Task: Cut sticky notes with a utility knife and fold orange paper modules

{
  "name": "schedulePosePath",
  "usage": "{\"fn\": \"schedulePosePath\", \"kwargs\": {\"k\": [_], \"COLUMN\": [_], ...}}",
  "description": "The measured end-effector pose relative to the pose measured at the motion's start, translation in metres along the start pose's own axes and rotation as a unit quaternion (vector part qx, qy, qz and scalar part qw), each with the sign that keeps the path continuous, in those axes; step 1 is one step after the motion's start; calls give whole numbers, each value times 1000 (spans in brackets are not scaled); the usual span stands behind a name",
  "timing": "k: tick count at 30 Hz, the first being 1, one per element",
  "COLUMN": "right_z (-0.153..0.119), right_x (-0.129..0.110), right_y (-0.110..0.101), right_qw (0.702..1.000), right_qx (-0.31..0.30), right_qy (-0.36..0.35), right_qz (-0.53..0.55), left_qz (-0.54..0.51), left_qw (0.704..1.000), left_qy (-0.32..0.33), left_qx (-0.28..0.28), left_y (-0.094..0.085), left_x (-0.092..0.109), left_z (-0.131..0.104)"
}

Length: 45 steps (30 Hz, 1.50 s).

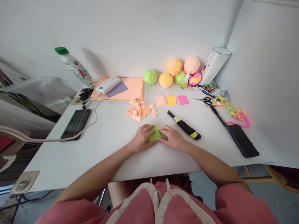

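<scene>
A small green square of paper lies between my two hands near the front middle of the white table. My left hand grips its left side, fingers bent over the paper and thumb along the lower edge. At the opposite side, my right hand pinches the paper's edge between thumb and forefinger. Just behind the hands sits a pile of folded peach paper pieces. A black and yellow utility knife rests to the right of my right hand, blade end pointing away to the left.
Peach, yellow and pink paper stacks lie behind the knife. Several paper balls, a glue bottle and scissors are farther back. A tablet-like device and a cable lie left; a black case lies right.
</scene>
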State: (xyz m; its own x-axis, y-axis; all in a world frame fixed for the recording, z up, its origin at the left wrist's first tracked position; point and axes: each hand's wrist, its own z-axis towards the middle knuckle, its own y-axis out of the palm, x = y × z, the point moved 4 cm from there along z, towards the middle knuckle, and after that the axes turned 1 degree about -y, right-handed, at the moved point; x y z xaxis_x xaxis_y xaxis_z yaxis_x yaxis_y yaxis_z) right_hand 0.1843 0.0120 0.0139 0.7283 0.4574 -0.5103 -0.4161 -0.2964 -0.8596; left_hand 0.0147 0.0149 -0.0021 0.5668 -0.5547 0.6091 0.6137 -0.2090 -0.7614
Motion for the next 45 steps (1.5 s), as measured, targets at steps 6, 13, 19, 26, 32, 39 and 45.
{"fn": "schedulePosePath", "kwargs": {"k": [6,13,19,26,32,39,45], "right_z": [1,-2,5,16,15,13,13], "right_x": [0,-4,-4,-3,-2,-2,-4], "right_y": [-1,-3,-2,2,3,3,0], "right_qw": [1000,997,993,990,988,989,991], "right_qx": [9,-4,-3,3,7,18,20], "right_qy": [-4,-14,-17,-10,-7,-13,-10], "right_qz": [0,-73,-119,-143,-151,-144,-135], "left_qz": [23,51,56,120,158,119,99], "left_qw": [1000,999,998,991,984,988,989], "left_qy": [3,17,9,26,51,91,98], "left_qx": [-5,-8,10,45,65,39,51], "left_y": [-3,-3,-3,-6,-7,-10,-12], "left_x": [5,7,0,-6,3,5,1], "left_z": [0,2,4,5,5,8,9]}}
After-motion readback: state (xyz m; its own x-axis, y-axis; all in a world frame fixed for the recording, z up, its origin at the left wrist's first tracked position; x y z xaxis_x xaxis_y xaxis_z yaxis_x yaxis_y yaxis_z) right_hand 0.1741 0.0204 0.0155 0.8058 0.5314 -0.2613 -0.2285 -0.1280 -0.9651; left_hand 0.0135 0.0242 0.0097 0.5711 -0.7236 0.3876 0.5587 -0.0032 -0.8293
